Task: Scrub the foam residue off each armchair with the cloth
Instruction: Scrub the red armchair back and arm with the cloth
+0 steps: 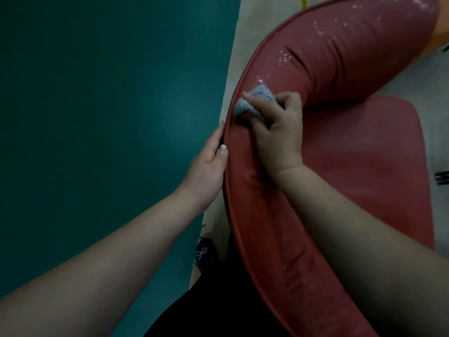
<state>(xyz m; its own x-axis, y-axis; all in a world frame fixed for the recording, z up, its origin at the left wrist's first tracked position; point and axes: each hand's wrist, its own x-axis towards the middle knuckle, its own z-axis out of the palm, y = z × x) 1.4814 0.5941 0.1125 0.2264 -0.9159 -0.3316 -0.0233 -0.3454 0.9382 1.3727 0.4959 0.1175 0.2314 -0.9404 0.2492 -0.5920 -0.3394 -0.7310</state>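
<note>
Hands point(243, 132): two; cloth point(255, 100), armchair point(340, 154): one.

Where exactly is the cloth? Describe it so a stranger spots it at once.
Start at the red armchair with its curved padded back. Follow the piped rim to where the right hand presses down. The cloth is the small grey-blue bundle bunched under those fingers, the only fuzzy, pale thing on the smooth red upholstery.
</note>
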